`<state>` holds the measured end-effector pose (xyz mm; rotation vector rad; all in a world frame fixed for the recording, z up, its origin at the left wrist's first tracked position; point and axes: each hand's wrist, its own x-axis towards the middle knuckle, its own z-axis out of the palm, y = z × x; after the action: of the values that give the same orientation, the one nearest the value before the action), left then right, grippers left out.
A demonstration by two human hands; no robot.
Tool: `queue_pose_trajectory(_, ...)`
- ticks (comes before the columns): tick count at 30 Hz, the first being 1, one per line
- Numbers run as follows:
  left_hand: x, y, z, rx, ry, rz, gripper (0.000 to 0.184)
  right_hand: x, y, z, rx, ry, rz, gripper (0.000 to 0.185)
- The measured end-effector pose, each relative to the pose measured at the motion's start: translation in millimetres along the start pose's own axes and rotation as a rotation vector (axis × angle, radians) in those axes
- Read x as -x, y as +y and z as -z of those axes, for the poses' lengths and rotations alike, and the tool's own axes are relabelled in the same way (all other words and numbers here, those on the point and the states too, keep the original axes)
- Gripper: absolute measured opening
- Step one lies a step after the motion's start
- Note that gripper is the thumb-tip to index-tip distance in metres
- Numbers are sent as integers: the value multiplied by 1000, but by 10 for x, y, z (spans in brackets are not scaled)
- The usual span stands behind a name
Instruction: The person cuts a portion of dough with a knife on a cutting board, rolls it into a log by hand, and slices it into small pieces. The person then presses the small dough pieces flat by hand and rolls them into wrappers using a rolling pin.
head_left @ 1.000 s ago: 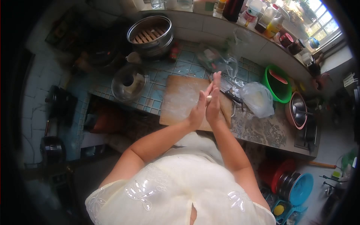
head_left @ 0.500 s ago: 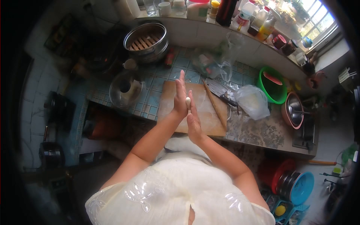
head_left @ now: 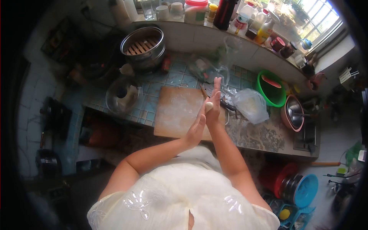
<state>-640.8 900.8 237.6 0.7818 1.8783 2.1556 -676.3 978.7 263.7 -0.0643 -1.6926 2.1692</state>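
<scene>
Lump [head_left: 209, 106], pale, round, doughlike: presumably soft, light; I hold its sides between flattened hands [head_left: 214, 112] above rectangular wooden board [head_left: 174, 111].

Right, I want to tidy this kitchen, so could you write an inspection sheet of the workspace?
Surface: blue-tiled counter; wooden board with whitish smears.
Job's things: small pale lump.
Clutter: dark-handled knife, plastic bag and green basin toward the right.
Hands: left hand and right hand hold the lump between their palms.
Cables: dark cord-like shapes, far right; too blurred to confirm.
Surroundings: metal steamer, back left; bottles beside the window.
</scene>
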Motion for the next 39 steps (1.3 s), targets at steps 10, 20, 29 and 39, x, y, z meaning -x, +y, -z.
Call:
queue_pose_trajectory(10,-118,-293,131,108,4,28,77,36,61,-20,-17,-68,-27,80)
queue_pose_trajectory(20,-35,-138,16,132,112,130,77,115,143,95,-10,-120,-215,85)
queue_pose_trajectory(29,-330,-181,328,258,151,200,80,239,408,44,128,-270,65,82)
queue_pose_trajectory(39,-464,-184,631,400,412,307,85,648,441,-192,108,-381,64,77)
